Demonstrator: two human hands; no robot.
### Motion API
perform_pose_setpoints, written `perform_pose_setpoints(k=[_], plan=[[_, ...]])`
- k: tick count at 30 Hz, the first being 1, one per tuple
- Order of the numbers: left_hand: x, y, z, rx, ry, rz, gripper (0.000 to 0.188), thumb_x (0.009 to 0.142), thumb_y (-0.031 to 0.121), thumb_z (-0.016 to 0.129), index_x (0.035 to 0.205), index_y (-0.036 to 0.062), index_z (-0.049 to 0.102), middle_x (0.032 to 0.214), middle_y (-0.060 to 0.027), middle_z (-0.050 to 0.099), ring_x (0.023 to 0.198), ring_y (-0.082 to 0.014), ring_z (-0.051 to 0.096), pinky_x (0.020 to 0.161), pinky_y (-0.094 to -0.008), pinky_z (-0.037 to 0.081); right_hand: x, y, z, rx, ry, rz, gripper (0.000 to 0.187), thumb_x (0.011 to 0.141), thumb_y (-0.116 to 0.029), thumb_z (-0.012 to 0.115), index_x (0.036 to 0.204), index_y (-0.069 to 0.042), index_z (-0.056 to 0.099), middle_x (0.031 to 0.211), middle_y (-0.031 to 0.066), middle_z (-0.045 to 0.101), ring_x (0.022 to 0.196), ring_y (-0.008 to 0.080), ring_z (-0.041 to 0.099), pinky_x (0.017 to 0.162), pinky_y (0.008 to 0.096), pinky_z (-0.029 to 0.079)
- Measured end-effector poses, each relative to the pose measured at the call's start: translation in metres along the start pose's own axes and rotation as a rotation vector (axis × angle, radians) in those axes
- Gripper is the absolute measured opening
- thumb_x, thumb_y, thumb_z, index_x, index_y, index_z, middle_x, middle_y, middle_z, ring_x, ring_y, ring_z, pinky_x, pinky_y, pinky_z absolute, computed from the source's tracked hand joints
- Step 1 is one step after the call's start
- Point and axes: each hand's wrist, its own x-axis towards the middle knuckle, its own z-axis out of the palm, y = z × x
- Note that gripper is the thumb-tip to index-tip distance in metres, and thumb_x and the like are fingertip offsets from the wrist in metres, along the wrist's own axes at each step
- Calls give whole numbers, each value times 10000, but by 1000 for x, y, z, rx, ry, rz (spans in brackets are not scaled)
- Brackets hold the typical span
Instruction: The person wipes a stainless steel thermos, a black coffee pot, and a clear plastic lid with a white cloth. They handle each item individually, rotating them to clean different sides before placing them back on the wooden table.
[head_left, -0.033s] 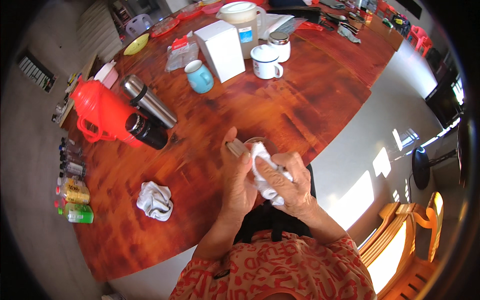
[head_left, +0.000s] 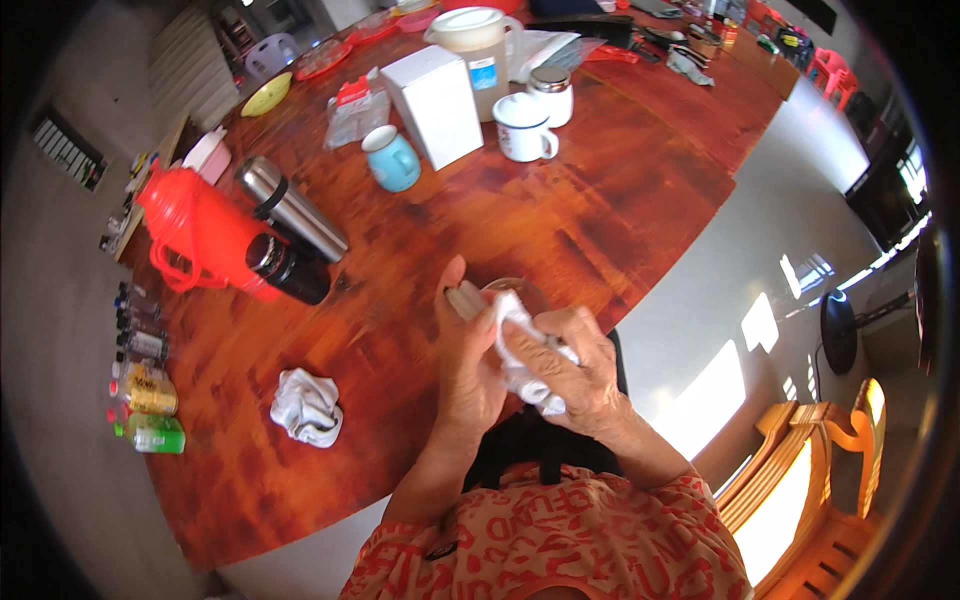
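Near the table's front edge, my left hand [head_left: 470,350] is closed around a pale, greyish, flat-sided piece [head_left: 464,300] that sticks up beside its thumb. Just beyond the fingers shows the round, see-through rim of a vessel [head_left: 520,284]; whether the two are one object I cannot tell. My right hand [head_left: 575,365] grips a bunched white cloth [head_left: 508,312] and presses it against what the left hand holds. The cloth and fingers hide most of that object. On the table to the left lies a second crumpled white cloth [head_left: 307,407], touched by neither hand.
A red thermos jug [head_left: 195,225], a steel flask [head_left: 295,210] and a black flask [head_left: 290,268] stand at the left. Farther back are a blue mug [head_left: 391,160], white box [head_left: 435,110], enamel mug [head_left: 522,130] and pitcher [head_left: 483,50]. A wooden chair [head_left: 800,490] is at the right.
The whole view has shifted slightly, with the table things a little farther left. Both hands keep their grips; the right hand and its cloth have moved only slightly.
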Motion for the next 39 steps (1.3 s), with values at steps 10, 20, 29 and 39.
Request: perform_pose_setpoints(k=[10,20,29,39], plan=[[-4,-11,4,149,-268,-79,898,812,301,572,1498,69,42,1320,-108,361,1217,-209,404,1023,-357,355,27,7,-24,291,-95,140,352,664,-74,756,1002,-33,665,905,77,583,813,251,609,669,348,515],[-5,-9,1,292,-403,91,978,737,280,678,1460,23,72,1329,-149,350,1227,-244,387,1046,-399,312,27,7,-31,234,-139,170,274,759,-66,678,1020,-1,623,933,112,582,852,256,592,717,360,499],[-14,-3,22,358,-284,187,1025,650,467,697,1448,78,183,1423,-153,313,1281,-287,365,1036,-436,339,17,12,-22,287,-123,317,217,856,-139,653,991,29,631,896,129,584,795,259,593,678,349,488],[-3,-31,29,215,-126,316,847,724,512,467,1402,45,271,1359,-196,380,1240,-314,403,1025,-457,327,12,28,-21,565,-222,584,226,872,-150,603,1027,14,626,916,84,575,827,166,570,693,302,456]])
